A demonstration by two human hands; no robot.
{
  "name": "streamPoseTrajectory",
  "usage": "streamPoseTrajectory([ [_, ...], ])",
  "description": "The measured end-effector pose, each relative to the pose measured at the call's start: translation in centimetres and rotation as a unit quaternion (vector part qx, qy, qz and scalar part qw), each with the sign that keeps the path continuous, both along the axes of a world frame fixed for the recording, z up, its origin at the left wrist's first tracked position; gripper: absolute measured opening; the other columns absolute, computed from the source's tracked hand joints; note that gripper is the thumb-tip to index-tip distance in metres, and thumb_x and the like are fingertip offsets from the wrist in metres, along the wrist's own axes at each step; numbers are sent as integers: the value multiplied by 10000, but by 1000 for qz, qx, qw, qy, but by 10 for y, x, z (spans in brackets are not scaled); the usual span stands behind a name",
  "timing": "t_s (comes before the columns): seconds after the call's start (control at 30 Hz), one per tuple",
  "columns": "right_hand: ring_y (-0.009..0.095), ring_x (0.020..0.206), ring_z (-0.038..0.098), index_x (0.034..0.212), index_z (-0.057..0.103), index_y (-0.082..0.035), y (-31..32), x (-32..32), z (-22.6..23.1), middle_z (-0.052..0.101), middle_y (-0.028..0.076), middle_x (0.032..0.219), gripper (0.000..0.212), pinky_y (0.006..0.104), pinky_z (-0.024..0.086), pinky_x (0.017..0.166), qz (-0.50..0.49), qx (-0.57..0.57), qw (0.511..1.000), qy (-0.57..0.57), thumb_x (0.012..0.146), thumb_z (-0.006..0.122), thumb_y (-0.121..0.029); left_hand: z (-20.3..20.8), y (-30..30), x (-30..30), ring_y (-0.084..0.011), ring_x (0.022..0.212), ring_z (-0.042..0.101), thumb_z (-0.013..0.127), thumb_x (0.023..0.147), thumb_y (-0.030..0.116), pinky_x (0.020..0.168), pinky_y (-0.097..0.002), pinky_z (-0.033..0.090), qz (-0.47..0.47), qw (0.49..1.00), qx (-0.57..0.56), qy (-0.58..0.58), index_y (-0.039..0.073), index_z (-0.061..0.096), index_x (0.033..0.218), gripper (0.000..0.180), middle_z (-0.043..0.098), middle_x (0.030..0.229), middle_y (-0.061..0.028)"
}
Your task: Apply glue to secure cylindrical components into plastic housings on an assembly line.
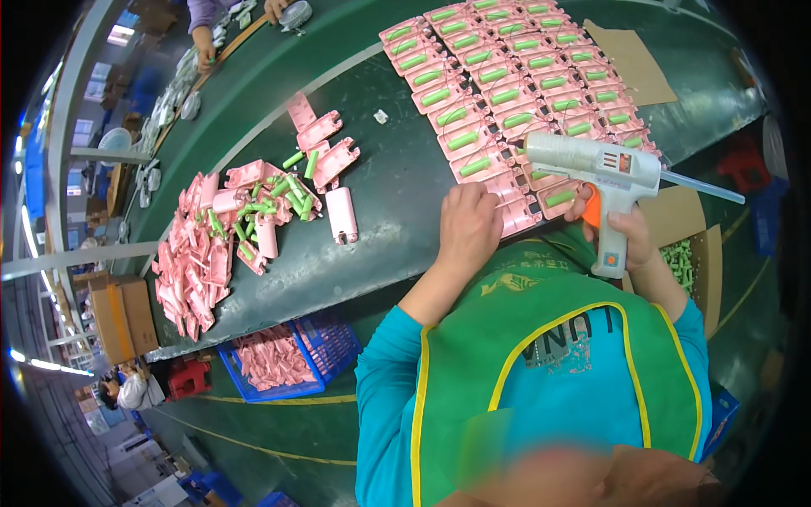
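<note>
My right hand is wrapped round the handle of a white glue gun, with fingers at its orange trigger. A clear glue stick sticks out of its back. The nozzle points left, over rows of pink plastic shells with green cylindrical batteries and thin dark wires. My left hand rests with curled fingers at the near left corner of these rows, touching the nearest shells. Its fingertips are hidden, so whatever they may hold does not show.
A heap of pink shells and loose green batteries lies left on the green table. Below stands a blue crate of pink parts. Cardboard lies at the far right; a carton sits beside me. Another person's hand is across the bench.
</note>
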State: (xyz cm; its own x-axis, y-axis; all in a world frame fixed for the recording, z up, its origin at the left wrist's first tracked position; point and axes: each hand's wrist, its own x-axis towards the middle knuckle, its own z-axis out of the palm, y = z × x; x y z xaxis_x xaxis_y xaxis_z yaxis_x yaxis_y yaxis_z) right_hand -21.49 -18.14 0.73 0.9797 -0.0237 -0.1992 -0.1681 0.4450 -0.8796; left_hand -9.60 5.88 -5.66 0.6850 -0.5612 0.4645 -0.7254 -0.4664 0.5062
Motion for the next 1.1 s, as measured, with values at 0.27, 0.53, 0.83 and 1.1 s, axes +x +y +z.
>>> streamPoseTrajectory([
  [0.27, 181, 1036, 603, 1323, 466, -18, -1, 4, 17, 612, 88, 1086, 584, 270, 495, 737, 135, -111, 983, 48, 835, 635, -289, -1, 13, 4, -341, 955, 526, 725, 704, 74, 821, -443, 436, 23, 994, -111, -5, 56, 583, 993, 322, 556, 1021, -147],
  [0.53, 134, 921, 567, 1320, 483, -27, 3, 18, 17, 607, 69, 1046, 515, 278, 472, 762, 225, -178, 955, 71, 888, 639, -260, -7, 55, -6, -303, 822, 558, 664, 707, 7, 736, -401, 427, 60, 993, -95, 21, 68, 595, 863, 181, 596, 884, -105],
  [0.83, 144, 943, 580, 1291, 489, 7, -2, 15, 18, 603, 80, 1043, 533, 319, 505, 799, 187, -225, 953, 81, 863, 688, -240, -4, 57, 1, -300, 801, 566, 670, 733, -17, 711, -380, 446, 43, 993, -107, 38, 52, 599, 881, 178, 613, 876, -111],
  [1.1, 130, 853, 560, 1395, 392, -6, -3, 9, 26, 551, 76, 1026, 663, 306, 507, 724, 157, -200, 962, 99, 839, 699, -199, 14, 74, 12, -284, 837, 573, 696, 765, 71, 738, -398, 414, 72, 995, -65, -4, 92, 618, 921, 176, 626, 909, -83],
])
